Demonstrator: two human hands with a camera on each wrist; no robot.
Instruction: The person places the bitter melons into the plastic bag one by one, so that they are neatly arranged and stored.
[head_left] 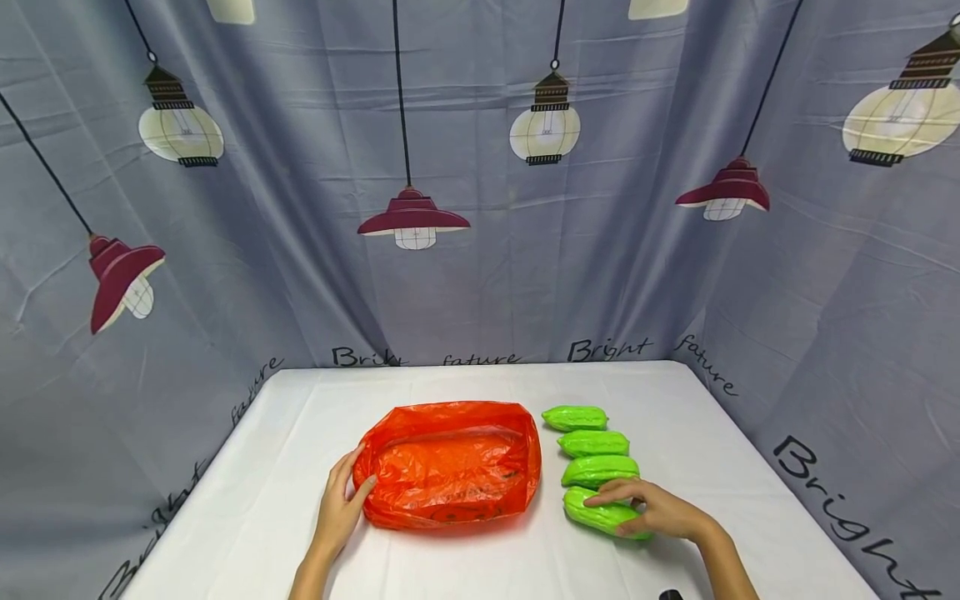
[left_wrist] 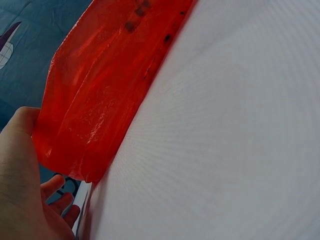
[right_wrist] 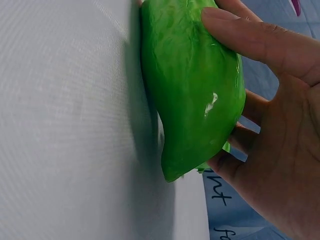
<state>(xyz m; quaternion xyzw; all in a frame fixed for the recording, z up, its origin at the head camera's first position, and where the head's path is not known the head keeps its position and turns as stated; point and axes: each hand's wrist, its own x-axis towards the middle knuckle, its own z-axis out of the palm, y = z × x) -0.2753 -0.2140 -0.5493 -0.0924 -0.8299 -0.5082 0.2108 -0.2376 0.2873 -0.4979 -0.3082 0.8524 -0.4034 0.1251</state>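
Note:
A red plastic bag lies with its mouth spread on the white table. At its left rim, my left hand holds the edge, thumb on one side and fingers on the other. In the left wrist view, the thumb meets the red bag and the other fingertips spread below it. My right hand grips the nearest green bitter melon of a row. Close up in the right wrist view, thumb and fingers lie on either side of this ridged, tapered melon; some fingers are hidden behind it.
Beyond the gripped one, more bitter melons lie in a line to the right of the bag. A small black object shows at the front edge. Grey printed curtains surround the white tabletop.

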